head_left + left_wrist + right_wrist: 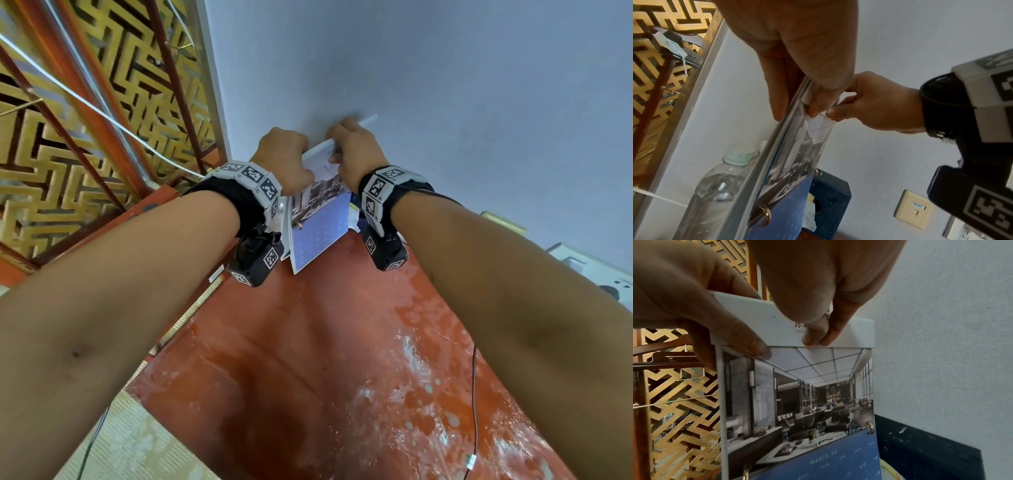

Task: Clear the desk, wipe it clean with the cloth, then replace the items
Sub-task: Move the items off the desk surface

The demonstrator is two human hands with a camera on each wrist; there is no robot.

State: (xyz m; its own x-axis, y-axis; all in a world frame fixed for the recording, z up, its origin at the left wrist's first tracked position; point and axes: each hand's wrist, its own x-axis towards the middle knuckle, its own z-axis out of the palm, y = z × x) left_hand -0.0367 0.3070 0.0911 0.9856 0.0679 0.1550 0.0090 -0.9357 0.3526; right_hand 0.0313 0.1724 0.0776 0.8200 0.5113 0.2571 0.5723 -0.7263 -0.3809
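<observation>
- Currently both hands, left hand (281, 158) and right hand (356, 155), pinch the white ring-bound desk calendar (317, 212) by its top edge, fingers (813, 335) curled on it.
- Calendar is upright at the red wet tabletop (308, 359) back corner, against the wall, probably to stand it back in place.

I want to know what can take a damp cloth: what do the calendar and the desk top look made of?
The white-framed desk calendar looks like stiff card with glossy printed pages on gold metal rings. The red-brown desk top looks like lacquered wood, shiny with pale smears. Both are guesses from the look.
</observation>
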